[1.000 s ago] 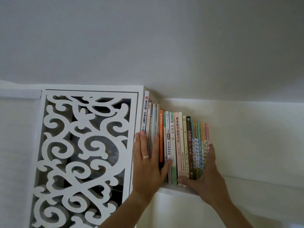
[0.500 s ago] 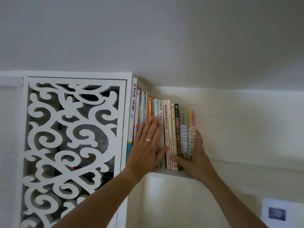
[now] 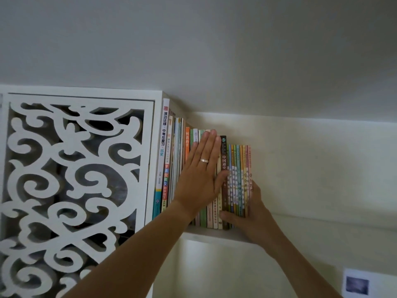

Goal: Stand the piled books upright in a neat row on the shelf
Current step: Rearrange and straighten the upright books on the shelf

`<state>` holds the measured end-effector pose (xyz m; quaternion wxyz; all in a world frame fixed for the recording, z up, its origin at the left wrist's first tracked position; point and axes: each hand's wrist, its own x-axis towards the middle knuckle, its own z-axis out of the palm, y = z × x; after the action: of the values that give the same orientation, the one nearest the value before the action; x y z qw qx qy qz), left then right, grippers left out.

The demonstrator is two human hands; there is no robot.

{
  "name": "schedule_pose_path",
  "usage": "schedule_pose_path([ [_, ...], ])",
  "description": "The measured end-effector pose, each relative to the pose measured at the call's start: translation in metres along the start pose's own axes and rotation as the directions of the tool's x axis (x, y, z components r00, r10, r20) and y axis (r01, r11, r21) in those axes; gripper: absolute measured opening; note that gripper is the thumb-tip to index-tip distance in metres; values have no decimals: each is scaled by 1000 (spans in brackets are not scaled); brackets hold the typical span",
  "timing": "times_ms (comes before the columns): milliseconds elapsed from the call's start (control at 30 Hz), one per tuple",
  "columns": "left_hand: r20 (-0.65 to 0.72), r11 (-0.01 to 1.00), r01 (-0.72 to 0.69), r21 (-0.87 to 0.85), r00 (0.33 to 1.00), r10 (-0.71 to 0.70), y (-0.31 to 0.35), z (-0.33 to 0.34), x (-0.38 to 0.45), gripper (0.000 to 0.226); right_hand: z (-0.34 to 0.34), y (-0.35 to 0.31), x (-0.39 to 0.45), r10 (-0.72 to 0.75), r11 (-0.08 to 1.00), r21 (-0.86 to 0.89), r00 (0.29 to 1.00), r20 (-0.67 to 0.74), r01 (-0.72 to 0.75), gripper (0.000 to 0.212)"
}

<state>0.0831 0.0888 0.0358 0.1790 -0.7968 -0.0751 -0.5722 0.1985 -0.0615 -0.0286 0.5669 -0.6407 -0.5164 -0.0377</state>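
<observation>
On my left I see a white fretwork panel (image 3: 73, 179) hard against the shelf (image 3: 214, 234). The books (image 3: 236, 179) stand upright in a row on that shelf, beginning beside the panel. My left hand (image 3: 200, 179) lies flat with straight fingers on the middle spines, hiding several titles. My right hand (image 3: 251, 214) cups the row's right end, thumb across the lower spines, fingers hidden behind.

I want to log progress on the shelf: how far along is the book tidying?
Nearly done. The books already stand upright in one row on the shelf, tight against the cabinet side. In hand: the left hand presses flat on the spines while the right hand braces the row's end. Left: evening the spines; no piled books show.
</observation>
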Motion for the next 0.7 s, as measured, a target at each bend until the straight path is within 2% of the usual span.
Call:
schedule_pose_path([
  [100, 9, 1000, 3, 17, 1000, -4, -1, 0, -3, 73, -17, -1, 1, 78, 997, 17, 996, 46, -79, 105],
  [233, -17, 1000, 27, 13, 999, -27, 5, 4, -10, 67, -33, -4, 4, 147, 987, -79, 983, 110, -139, 115],
  [367, -33, 989, 135, -65, 990, -138, 19, 10, -23, 67, -20, -7, -2, 11, 958, -287, 998, 61, 7, 101],
  [467, -10, 997, 67, -50, 998, -67, 16, 8, -34, 80, -17, -6, -5, -69, 929, -364, 998, 14, 70, 97],
  [567, 8, 1000, 11, 13, 1000, -11, 10, 7, -40, 84, -25, -7, -5, -11, 959, -283, 999, 53, 26, 96],
  [633, 11, 996, 43, 76, 999, -44, 11, 9, -42, 83, -31, -10, -8, 45, 982, -188, 989, 139, -18, 98],
  [700, 8, 992, 66, 109, 998, -67, 12, 11, -43, 83, -35, -7, -7, 67, 978, -203, 987, 145, -37, 102],
])
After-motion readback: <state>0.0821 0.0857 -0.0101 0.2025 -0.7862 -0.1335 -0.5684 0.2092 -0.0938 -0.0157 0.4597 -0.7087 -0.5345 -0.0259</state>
